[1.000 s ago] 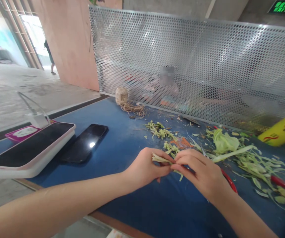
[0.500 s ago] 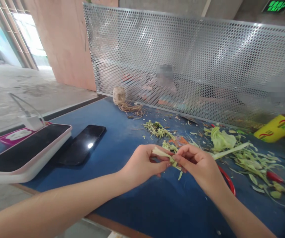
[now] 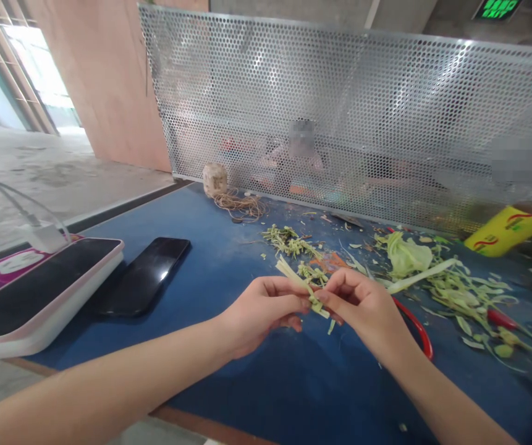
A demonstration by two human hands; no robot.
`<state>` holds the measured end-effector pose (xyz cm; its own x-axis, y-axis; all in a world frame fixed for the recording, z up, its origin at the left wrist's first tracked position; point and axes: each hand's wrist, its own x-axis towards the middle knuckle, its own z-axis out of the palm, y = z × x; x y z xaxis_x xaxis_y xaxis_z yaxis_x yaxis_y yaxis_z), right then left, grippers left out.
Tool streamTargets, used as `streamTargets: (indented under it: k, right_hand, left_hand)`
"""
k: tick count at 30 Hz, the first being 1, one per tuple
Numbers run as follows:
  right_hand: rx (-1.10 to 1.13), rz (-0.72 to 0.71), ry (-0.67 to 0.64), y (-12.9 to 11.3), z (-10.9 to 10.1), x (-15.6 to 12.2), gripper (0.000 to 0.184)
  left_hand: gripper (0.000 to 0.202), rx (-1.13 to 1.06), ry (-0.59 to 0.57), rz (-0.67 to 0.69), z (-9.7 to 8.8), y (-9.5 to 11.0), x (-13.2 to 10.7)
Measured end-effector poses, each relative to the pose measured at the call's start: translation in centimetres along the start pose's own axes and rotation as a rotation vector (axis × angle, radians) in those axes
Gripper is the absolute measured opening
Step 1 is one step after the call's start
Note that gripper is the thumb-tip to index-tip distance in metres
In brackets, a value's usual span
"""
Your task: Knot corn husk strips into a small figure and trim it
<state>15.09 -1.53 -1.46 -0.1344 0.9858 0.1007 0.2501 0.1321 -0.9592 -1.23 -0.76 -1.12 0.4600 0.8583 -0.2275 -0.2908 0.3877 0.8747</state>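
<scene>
Over the blue tabletop [image 3: 228, 259], my left hand [image 3: 259, 312] pinches a pale green plant strip [image 3: 288, 271] between thumb and fingers. One end of it sticks up past my left fingers. My right hand [image 3: 363, 303] grips the same strip at its lower end, where it looks folded or knotted and loose ends hang down. Both hands' fingertips nearly meet there. Just beyond them lies a small heap of knotted green pieces [image 3: 288, 240]. A red curved rim or handle [image 3: 421, 327] shows partly behind my right wrist.
To the right lie a crumpled cabbage leaf [image 3: 407, 254], shredded green strips [image 3: 460, 290], a red chili pepper [image 3: 501, 319] and a yellow packet [image 3: 504, 232]. Leftward are a black phone [image 3: 147, 278] and a pink-edged device [image 3: 47, 290]. A twine ball [image 3: 214, 179] stands near the perforated metal screen [image 3: 256, 93]; a person sits behind it.
The upper end of the strip has swung up and shows more above my left fingers. Both hands keep their hold. The whole view has shifted slightly.
</scene>
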Motion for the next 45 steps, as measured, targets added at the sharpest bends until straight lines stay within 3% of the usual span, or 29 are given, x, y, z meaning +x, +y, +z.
streamTargets:
  k: [8,12,18,21,27,29,34,37,45]
  right_hand:
    - [0.011,0.003,0.016,-0.3,0.2,-0.2,0.024]
    - [0.027,0.015,0.0,-0.5,0.4,-0.3,0.024]
    - [0.121,-0.003,-0.056,-0.2,0.7,-0.3,0.018]
    - [0.078,-0.109,-0.096,-0.1,0.2,-0.4,0.015]
    - [-0.435,-0.507,-0.112,-0.4,-1.6,-0.2,0.018]
    - [-0.505,-0.596,-0.135,-0.5,-1.9,-0.1,0.018]
    - [-0.438,-0.569,-0.234,-0.6,-2.2,-0.1,0.022]
    - [-0.417,-0.564,-0.199,-0.5,-2.1,-0.1,0.021]
    - [-0.537,-0.739,-0.052,-0.7,-1.4,-0.4,0.013]
  left_hand:
    - [0.016,0.069,-0.023,0.047,-0.1,0.0,0.1]
    - [0.019,0.171,-0.004,0.119,0.1,-0.2,0.0]
    - [0.016,0.205,0.046,0.112,0.1,-0.3,0.0]
    - [0.011,0.188,0.088,0.096,-0.2,-0.3,0.2]
    - [0.011,0.082,0.093,-0.003,-0.7,-0.1,0.4]
    - [0.011,0.036,0.062,-0.036,-0.9,0.0,0.4]
    - [0.016,0.027,0.019,-0.084,-1.0,0.2,0.3]
    - [0.02,0.047,0.009,-0.073,-0.9,0.2,0.3]
    - [0.018,0.22,0.004,0.033,-0.5,-0.2,0.2]
